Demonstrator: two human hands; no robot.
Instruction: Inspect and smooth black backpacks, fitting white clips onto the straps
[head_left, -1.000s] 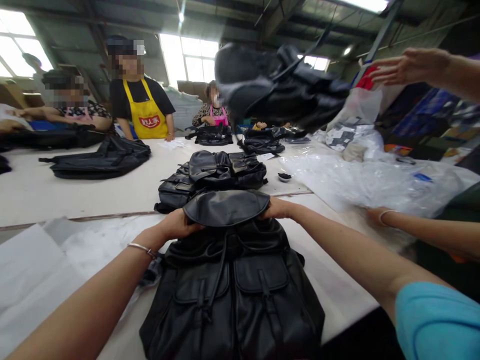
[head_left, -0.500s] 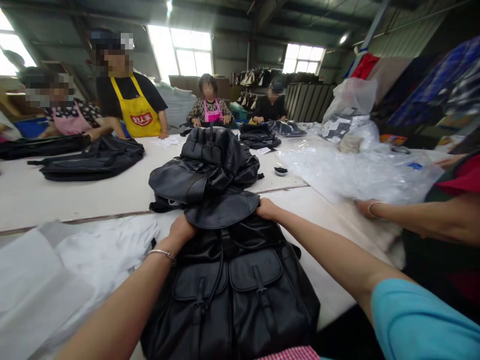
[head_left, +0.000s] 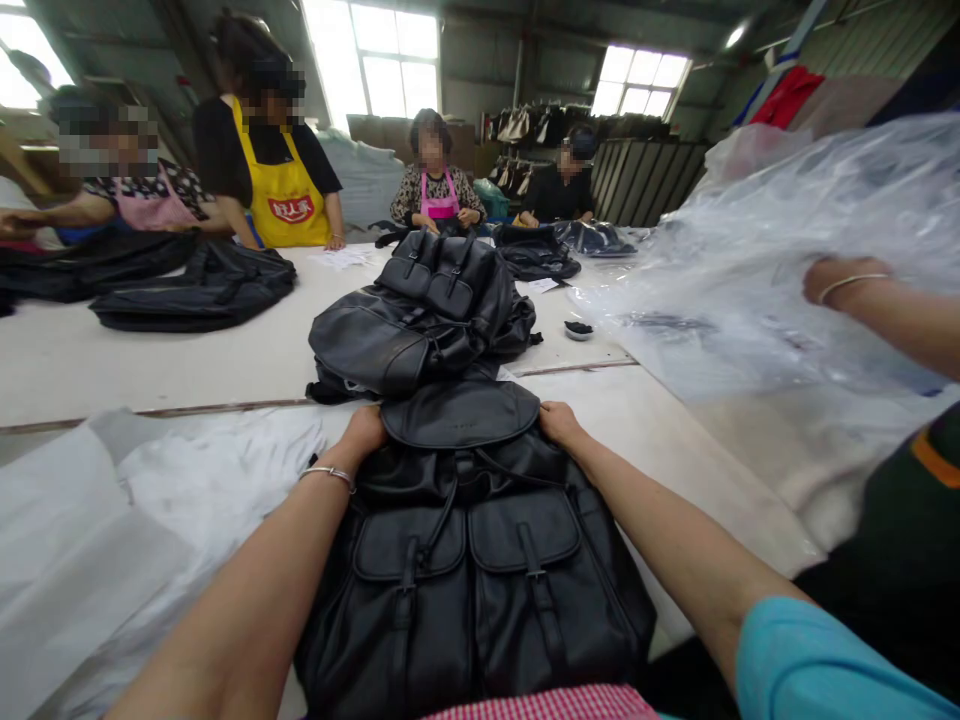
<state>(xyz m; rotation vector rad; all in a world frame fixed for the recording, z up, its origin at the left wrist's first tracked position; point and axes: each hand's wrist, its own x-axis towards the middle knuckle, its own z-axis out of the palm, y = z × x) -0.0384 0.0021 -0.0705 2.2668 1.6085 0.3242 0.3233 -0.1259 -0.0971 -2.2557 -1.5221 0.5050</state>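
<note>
A black leather-look backpack (head_left: 472,560) lies front side up before me, its top flap laid over and two buckled pockets showing. At the flap's left edge my left hand (head_left: 365,430) is closed on the bag, the fingertips tucked out of sight. My right hand (head_left: 561,424) grips the opposite edge of the flap, thumb on top and fingers partly hidden. Just beyond the flap, more black backpacks (head_left: 420,320) are heaped on the white table (head_left: 225,375).
White tissue paper (head_left: 217,490) lies at left. On the right a co-worker's hand (head_left: 844,280) holds up clear plastic bags (head_left: 757,250). A small dish (head_left: 578,331) with black bits sits beyond. Other people stand around the far side near black bags (head_left: 199,285).
The flap now lies straighter and flatter, and my hands have shifted to its edges. At right, the co-worker has raised the plastic. My view has shifted slightly.
</note>
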